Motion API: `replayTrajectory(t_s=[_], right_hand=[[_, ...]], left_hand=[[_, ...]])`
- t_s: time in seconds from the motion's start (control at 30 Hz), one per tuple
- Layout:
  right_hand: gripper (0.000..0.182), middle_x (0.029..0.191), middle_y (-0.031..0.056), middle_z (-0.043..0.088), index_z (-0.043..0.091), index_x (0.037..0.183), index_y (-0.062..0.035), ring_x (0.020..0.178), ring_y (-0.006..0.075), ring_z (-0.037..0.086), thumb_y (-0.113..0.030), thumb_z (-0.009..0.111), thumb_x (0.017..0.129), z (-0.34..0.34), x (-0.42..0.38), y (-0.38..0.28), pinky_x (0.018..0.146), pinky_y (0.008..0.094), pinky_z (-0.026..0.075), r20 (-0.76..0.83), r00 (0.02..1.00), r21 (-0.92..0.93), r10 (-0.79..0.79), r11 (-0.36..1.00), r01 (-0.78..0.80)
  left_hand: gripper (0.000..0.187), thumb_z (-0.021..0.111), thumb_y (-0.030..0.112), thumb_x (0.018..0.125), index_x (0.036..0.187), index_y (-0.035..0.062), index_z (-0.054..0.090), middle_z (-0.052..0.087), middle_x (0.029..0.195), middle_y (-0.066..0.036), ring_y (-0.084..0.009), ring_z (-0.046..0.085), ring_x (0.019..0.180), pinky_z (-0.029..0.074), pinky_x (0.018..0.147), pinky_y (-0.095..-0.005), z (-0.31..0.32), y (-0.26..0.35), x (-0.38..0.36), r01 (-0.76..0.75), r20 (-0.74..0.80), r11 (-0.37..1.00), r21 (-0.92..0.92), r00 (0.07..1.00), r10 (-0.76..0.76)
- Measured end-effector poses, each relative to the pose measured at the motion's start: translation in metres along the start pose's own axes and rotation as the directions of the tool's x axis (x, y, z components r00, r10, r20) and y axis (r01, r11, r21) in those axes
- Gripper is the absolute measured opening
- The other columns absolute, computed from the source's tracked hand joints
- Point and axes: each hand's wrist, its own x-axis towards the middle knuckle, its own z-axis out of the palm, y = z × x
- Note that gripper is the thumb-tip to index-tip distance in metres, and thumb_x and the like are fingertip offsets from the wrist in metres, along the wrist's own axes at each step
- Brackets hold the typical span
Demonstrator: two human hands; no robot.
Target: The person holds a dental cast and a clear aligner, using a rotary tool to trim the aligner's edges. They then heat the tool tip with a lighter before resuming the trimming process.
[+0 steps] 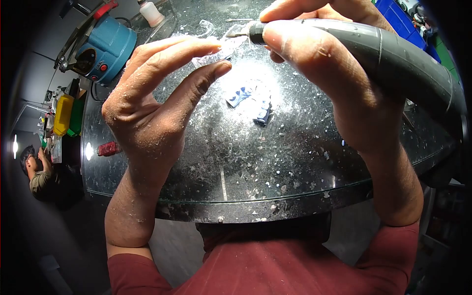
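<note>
My left hand (152,93) pinches a clear plastic dental tray (210,58) between thumb and fingertips, above the dark worktop. In my right hand (334,73) is a grey rotary handpiece (418,61), its body running back over the hand to the right. The handpiece's thin metal bit is at the far edge of the tray; glare hides whether the two touch. Below the hands, in the bright pool of light, lies a blue and white dental model (263,110). White dust coats both hands.
White shavings and crumbs are strewn over the speckled worktop (206,167). Clear plastic scraps (204,28) lie at the back. A blue machine (112,46), a bottle (150,13) and a dark red block (108,148) are at the left. Blue bins (400,19) stand back right. Another person (39,169) is far left.
</note>
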Motion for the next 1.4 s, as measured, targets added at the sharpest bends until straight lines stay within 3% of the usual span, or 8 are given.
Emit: replayTrajectory(t_s=[0.43,0.5,0.6,0.73,0.83,0.93,1.17,1.4], right_hand=[[0.027,0.097,0.0051,0.071,0.066,0.115,-0.0083,0.084,0.0128,0.067,-0.023,0.063,0.093,0.012,0.008,0.008,0.076,0.0259,0.054,0.014,0.999,0.060,-0.030,0.998,0.029],[0.030,0.092,0.0060,0.071,0.069,0.111,-0.0080,0.079,0.0160,0.068,-0.031,0.060,0.094,-0.004,0.026,-0.029,0.072,0.0288,0.051,0.296,0.954,-0.815,0.047,0.533,0.226],[0.022,0.093,0.0058,0.070,0.070,0.101,-0.0087,0.084,0.0168,0.067,-0.027,0.067,0.089,-0.014,0.017,-0.004,0.073,0.0300,0.051,0.356,0.875,-0.633,-0.329,0.604,0.484],[0.020,0.105,0.0056,0.068,0.070,0.102,-0.0077,0.096,0.0164,0.065,-0.024,0.064,0.091,-0.012,0.019,0.006,0.086,0.0278,0.050,0.381,0.874,-0.604,-0.301,0.635,0.482],[0.020,0.104,0.0072,0.064,0.061,0.110,-0.0040,0.095,0.0151,0.064,-0.013,0.063,0.092,-0.002,0.018,-0.004,0.089,0.0265,0.051,0.008,1.000,-0.269,0.009,0.963,-0.007],[0.027,0.103,0.0087,0.061,0.053,0.118,-0.0002,0.094,0.0137,0.064,-0.002,0.061,0.092,0.005,0.018,-0.012,0.091,0.0252,0.053,-0.171,0.870,0.270,0.463,0.871,-0.411],[0.037,0.107,0.0134,0.063,0.056,0.112,0.0026,0.095,0.0174,0.066,-0.014,0.074,0.084,0.009,0.029,-0.044,0.084,0.0288,0.056,-0.170,0.957,-0.226,0.234,0.936,-0.269],[0.040,0.108,0.0129,0.063,0.055,0.114,0.0019,0.095,0.0176,0.066,-0.016,0.075,0.083,0.004,0.024,-0.050,0.085,0.0296,0.056,-0.046,0.965,-0.191,0.257,0.946,-0.261]], left_hand=[[0.027,0.073,-0.005,0.078,0.105,-0.0037,0.068,0.068,0.105,-0.014,-0.0188,0.063,0.101,0.047,0.094,-0.0328,0.000,0.003,0.002,0.085,0.018,0.996,-0.010,0.996,-0.085],[0.028,0.073,-0.003,0.079,0.106,-0.0039,0.067,0.068,0.105,-0.014,-0.0184,0.063,0.099,0.049,0.091,-0.0306,0.002,0.004,0.001,0.128,0.013,0.987,-0.096,0.992,-0.127],[0.028,0.072,-0.003,0.080,0.108,-0.0047,0.065,0.068,0.107,-0.015,-0.0187,0.064,0.100,0.050,0.091,-0.0300,0.001,0.001,0.000,0.039,0.049,0.986,-0.165,0.998,-0.032],[0.029,0.071,-0.004,0.082,0.110,-0.0066,0.063,0.068,0.107,-0.018,-0.0207,0.065,0.101,0.052,0.090,-0.0306,0.003,0.005,-0.001,0.179,0.027,0.957,-0.228,0.984,-0.178],[0.029,0.069,-0.005,0.082,0.110,-0.0078,0.062,0.069,0.104,-0.020,-0.0237,0.068,0.098,0.054,0.090,-0.0331,0.005,0.006,-0.003,0.312,0.066,0.788,-0.531,0.942,-0.328],[0.026,0.069,-0.006,0.082,0.107,-0.0067,0.063,0.069,0.101,-0.020,-0.0251,0.069,0.095,0.055,0.089,-0.0359,0.007,0.008,-0.004,0.315,0.064,0.767,-0.559,0.938,-0.339],[0.023,0.069,-0.006,0.082,0.105,-0.0054,0.064,0.070,0.100,-0.018,-0.0238,0.069,0.094,0.056,0.088,-0.0340,0.004,0.001,-0.002,0.307,0.008,0.816,-0.491,0.938,-0.348],[0.021,0.071,-0.006,0.080,0.101,-0.0054,0.066,0.069,0.100,-0.016,-0.0202,0.068,0.095,0.056,0.087,-0.0306,0.006,0.004,0.000,0.261,-0.060,0.867,-0.425,0.947,-0.315]])
